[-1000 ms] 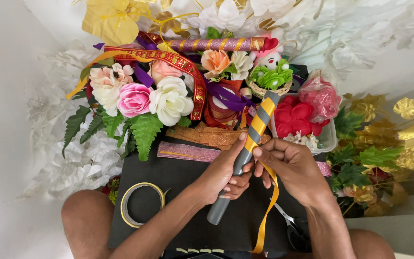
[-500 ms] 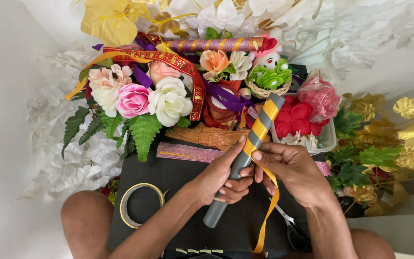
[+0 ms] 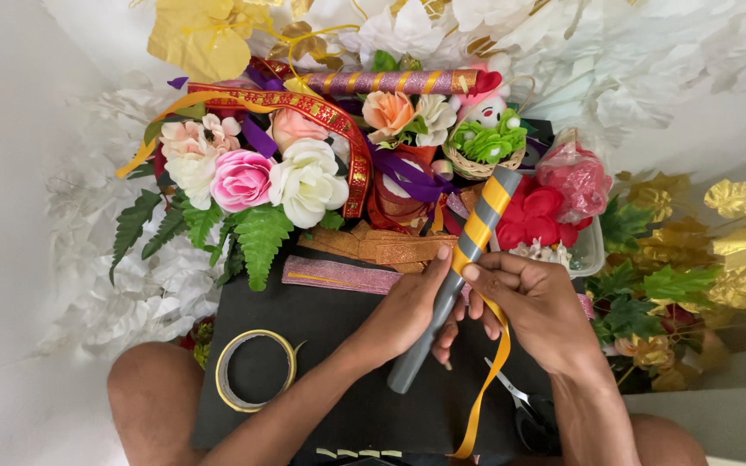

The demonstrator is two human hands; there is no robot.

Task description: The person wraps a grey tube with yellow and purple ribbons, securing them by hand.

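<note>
Both hands work at the middle of the black board (image 3: 321, 319). The left hand (image 3: 412, 311) has its grip closed around a grey tube (image 3: 442, 302), tilted up toward the flowers (image 3: 243, 181). The right hand (image 3: 537, 306) pinches a yellow ribbon (image 3: 481, 406) against it, partly wound in stripes. A tape roll (image 3: 256, 369) lies near the board's left edge.

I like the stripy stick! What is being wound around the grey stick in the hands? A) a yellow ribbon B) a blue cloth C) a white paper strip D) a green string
A: a yellow ribbon spirals up the grey stick and trails down below the right hand, while the left hand grips the stick.
</note>
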